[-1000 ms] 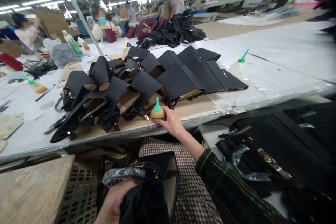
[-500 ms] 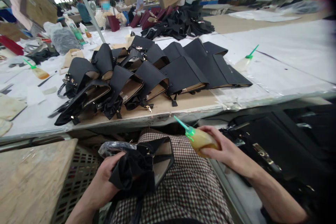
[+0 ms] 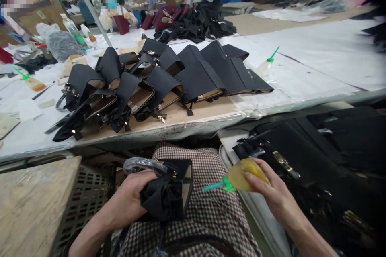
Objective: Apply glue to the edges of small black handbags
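Note:
My left hand [image 3: 128,196] is closed round a black handbag [image 3: 164,198] above my lap. Its plastic-wrapped handle [image 3: 143,164] arches over the fingers, and its beige inside faces right. My right hand [image 3: 268,184] grips a squeeze bottle [image 3: 245,174] of yellowish liquid. The bottle lies on its side, its green nozzle [image 3: 214,186] pointing left toward the bag but apart from it. Several black bags [image 3: 199,80] stand overlapped along the table's front edge, beige openings toward me.
The white table [image 3: 307,64] runs across in front. Similar bottles stand at its left [image 3: 34,84] and right [image 3: 267,66]. A wooden board [image 3: 33,204] and plastic crate [image 3: 84,196] lie left; black bags [image 3: 289,160] at right. People [image 3: 119,16] work behind.
My right hand has tipped the bottle so its nozzle has swung from up-left to left and slightly down. The handbag has turned in my left hand, showing less of its inside. The view has shifted.

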The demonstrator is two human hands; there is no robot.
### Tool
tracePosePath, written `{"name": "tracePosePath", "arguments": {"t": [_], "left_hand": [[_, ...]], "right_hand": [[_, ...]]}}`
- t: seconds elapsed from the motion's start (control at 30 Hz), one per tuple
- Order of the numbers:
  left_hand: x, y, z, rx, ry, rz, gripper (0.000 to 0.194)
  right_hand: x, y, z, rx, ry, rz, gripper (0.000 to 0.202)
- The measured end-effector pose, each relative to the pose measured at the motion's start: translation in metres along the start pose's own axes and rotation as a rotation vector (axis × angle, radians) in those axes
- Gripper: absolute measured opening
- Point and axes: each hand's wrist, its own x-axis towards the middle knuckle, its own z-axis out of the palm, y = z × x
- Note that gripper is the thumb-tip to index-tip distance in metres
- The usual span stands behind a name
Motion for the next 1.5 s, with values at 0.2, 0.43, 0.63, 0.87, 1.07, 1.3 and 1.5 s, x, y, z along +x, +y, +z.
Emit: {"name": "tracePosePath", "arguments": {"t": [0.2,0.43,0.63,0.87,1.07,1.3,1.5], "left_hand": [[0.019,0.010,-0.001,0.051,-0.051,0.022,0.009],[0.033,0.011,-0.006,0.086,-0.074,0.001,0.012],[0.023,0.008,0.001,0.065,-0.096,0.036,0.009],[0.012,0.000,0.011,0.053,-0.115,0.022,0.011],[0.011,0.000,0.008,0.070,-0.070,0.062,0.012],[0.013,0.001,0.007,0.078,-0.039,0.064,0.009],[0.004,-0.002,0.010,0.111,-0.055,0.055,0.009]], "right_hand": [[-0.001,-0.009,0.020,-0.053,0.091,-0.007,0.056],[0.017,-0.002,0.040,-0.208,0.098,-0.139,0.060],[0.017,-0.006,0.040,-0.249,0.127,-0.128,0.056],[0.022,-0.001,0.053,-0.316,0.173,-0.168,0.053],[0.032,0.011,0.063,-0.390,0.165,-0.232,0.055],[0.025,0.000,0.058,-0.360,0.051,-0.144,0.053],[0.016,-0.010,0.052,-0.085,0.124,0.039,0.052]]}}
